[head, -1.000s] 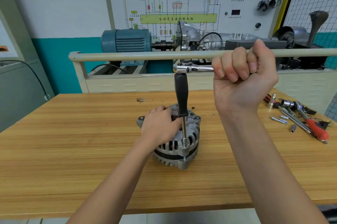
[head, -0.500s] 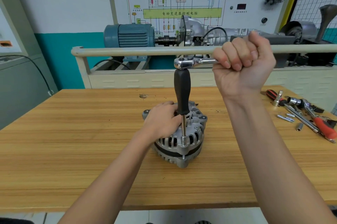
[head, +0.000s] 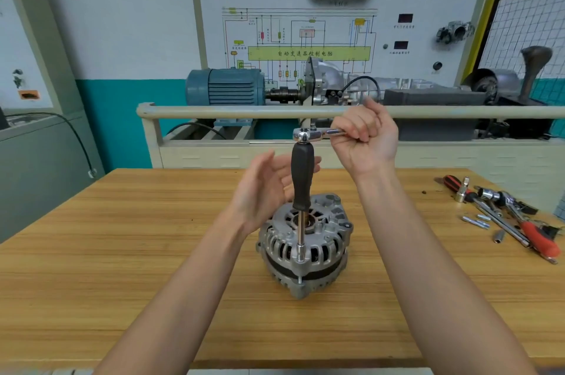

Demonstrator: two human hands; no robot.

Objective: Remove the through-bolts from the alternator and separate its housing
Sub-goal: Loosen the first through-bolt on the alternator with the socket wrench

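Alternator (head: 305, 249) sits upright mid-worktop (head: 122, 252), a black-handled extension driver (head: 302, 182) standing on its near bolt. Left hand (head: 263, 188), fingers spread, hovers beside the handle. Right hand (head: 365, 137) pinches the ratchet (head: 318, 133) atop it.

Alternator (head: 305, 247): silver-grey cast housing, slotted vent pattern round the rim, black band at mid-height.
Extension driver (head: 302, 182): black handle, chrome shaft and socket.
Ratchet (head: 318, 133): polished chrome.
Table (head: 122, 252): honey-yellow wood, straight horizontal grain streaks.
Loose tools (head: 501, 215): chrome sockets and bars; one red-handled tool (head: 539, 238); one grip striped red and black (head: 452, 182).
Electric motor (head: 226, 86): blue-grey, ribbed casing.
Wall (head: 128, 23): white above, teal below.
Display board (head: 308, 38): white, line circuit diagram, yellow-green labelled bar.
Rail (head: 244, 111): beige.
Mesh panel (head: 526, 26): white grid, black and yellow frame.
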